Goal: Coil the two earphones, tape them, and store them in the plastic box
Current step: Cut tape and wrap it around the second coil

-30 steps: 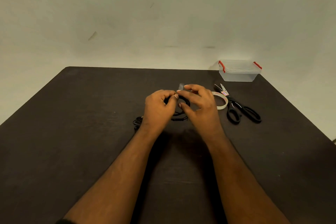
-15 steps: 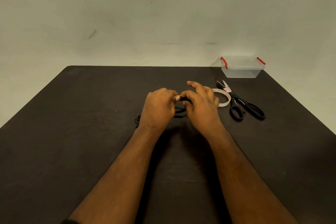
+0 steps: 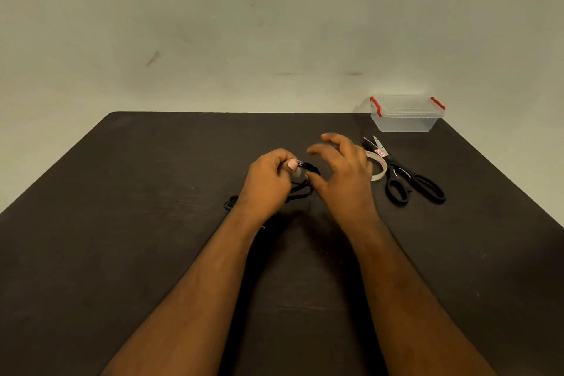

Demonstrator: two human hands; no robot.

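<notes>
Two hands work over the middle of one dark desk. The left hand is clenched on a black coiled earphone, thumb and fingers pinching the bundle, with a small clear piece of tape showing at the pinch. The right hand is released, its fingers spread and curled just right of the coil; whether its thumb touches the coil is unclear. More black cable trails beneath the hands, and a dark bit of cable shows left of the left wrist; whether this is the second earphone cannot be told. One roll of tape lies flat just right of the right hand. One pair of black-handled scissors lies beside the roll, touching it. One clear plastic box with two red clips stands at the far right corner, lid on, well apart from the hands.
</notes>
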